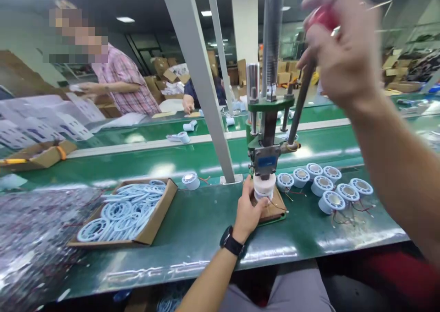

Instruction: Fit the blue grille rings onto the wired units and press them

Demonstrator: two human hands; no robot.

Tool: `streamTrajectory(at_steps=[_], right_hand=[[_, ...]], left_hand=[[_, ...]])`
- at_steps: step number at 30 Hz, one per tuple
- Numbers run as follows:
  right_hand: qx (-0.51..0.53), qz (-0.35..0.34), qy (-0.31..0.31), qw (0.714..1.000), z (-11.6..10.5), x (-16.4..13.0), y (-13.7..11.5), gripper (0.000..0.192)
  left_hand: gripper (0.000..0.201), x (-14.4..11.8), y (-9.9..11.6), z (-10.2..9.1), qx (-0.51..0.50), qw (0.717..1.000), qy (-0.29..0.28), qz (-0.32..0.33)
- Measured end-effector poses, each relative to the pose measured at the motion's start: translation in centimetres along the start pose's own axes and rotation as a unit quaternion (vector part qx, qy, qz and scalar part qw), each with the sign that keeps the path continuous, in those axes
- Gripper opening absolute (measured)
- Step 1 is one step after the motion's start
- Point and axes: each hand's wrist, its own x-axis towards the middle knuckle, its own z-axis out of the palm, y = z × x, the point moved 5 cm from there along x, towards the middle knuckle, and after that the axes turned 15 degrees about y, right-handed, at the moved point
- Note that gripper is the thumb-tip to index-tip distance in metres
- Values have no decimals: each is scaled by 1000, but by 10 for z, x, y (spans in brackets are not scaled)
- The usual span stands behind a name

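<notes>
The part (pixel 263 195) sits on the brown base (pixel 273 211) of the press (pixel 266 158), directly beneath its white block (pixel 264 182), with thin wires (pixel 277 205) trailing off to the right. The left hand (pixel 248 210) grips the part from the near left, thumb in front and fingers around its side; the far fingertips are hidden. Above, the right hand (pixel 347 55), blurred, is wrapped round the red knob (pixel 323 19) at the top of the slanting lever (pixel 303 96). Just right of the press, eight finished-looking round pieces (pixel 322 184) stand on the green bench (pixel 202 232), their wires loose among them. Left of it, one similar piece (pixel 190 181) stands near a cardboard box (pixel 161 216) filled with pale blue rings (pixel 127 211). Clear plastic (pixel 37 229) is heaped beyond the box, at far left. Across the green belt (pixel 161 165), a co-worker in a checked shirt (pixel 125 80) stands beside white sheets (pixel 51 115).
</notes>
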Motion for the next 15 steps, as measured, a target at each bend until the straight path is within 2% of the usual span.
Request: streamTrajectory(at_steps=[2,3,5,6,8,10,11,13,15], right_hand=[[74,-9,-20,997,-4,-4,-22,55],[117,-1,-4,993,-10,-21,-30,54],[183,44,85,978,-25,-80,-36,53],[192,101,104,971,-27,-119,-33,55],[181,149,106,966,-24,-195,-29,62],[161,186,42,968,-7,-256,-26,72],[145,212,-7,967,4,-278,-24,75],[119,258,-85,955,24,-305,-19,75],[111,288,-116,944,37,-314,-16,71]], left_hand=[[55,12,-9,-27,44,998,26,28],[51,24,-15,-44,75,995,49,39],[45,56,-27,-84,144,983,96,55],[43,75,-32,-103,177,976,112,61],[39,108,-40,-132,228,965,108,70],[37,126,-44,-147,261,959,75,76],[36,127,-43,-149,272,957,55,79],[31,111,-38,-146,289,953,17,88],[26,76,-26,-137,299,948,-27,104]])
